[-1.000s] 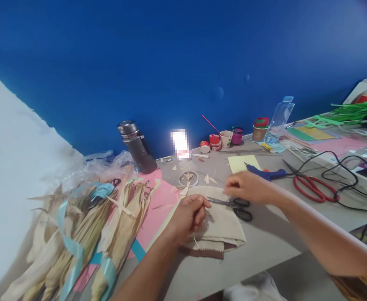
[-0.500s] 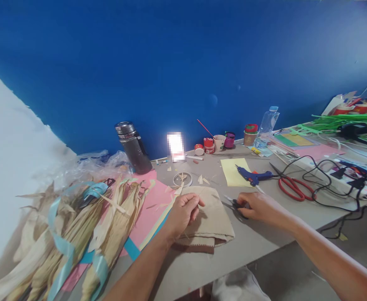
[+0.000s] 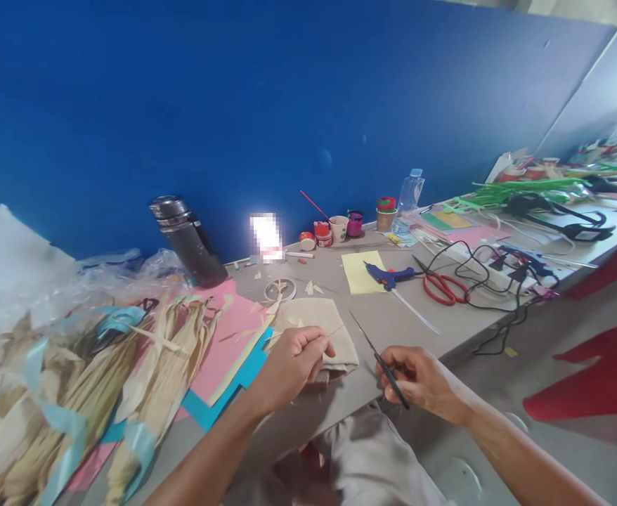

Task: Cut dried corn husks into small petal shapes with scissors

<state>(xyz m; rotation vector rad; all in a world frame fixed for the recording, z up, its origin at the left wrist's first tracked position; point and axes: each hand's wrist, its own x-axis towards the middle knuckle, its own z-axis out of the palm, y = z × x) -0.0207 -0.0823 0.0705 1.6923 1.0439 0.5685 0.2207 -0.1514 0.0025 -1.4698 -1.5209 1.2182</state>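
Observation:
My left hand (image 3: 301,358) is over the folded beige cloth (image 3: 334,316), with thumb and fingers pinched together. A thin strand (image 3: 339,330) sticks out from its fingertips, too fine to tell what it is made of. To the right, near the table's front edge, my right hand (image 3: 419,383) is closed around slim, black-handled scissors (image 3: 372,344). They are seen nearly edge-on, with their point toward the wall. Small pale scraps (image 3: 294,322) lie on the cloth beside my left hand.
Dried corn husks (image 3: 166,351) with blue ribbon cover the left side, near a dark flask (image 3: 190,242). A tape roll (image 3: 280,289), glue gun (image 3: 390,274), red-handled scissors (image 3: 445,288) and power strip (image 3: 477,263) with tangled cords lie farther back and right. Paint pots (image 3: 323,234) line the wall.
My right hand has lifted the scissors off the tabletop and drawn them back toward me. My left hand stays pinched above the cloth. The view has turned to the right.

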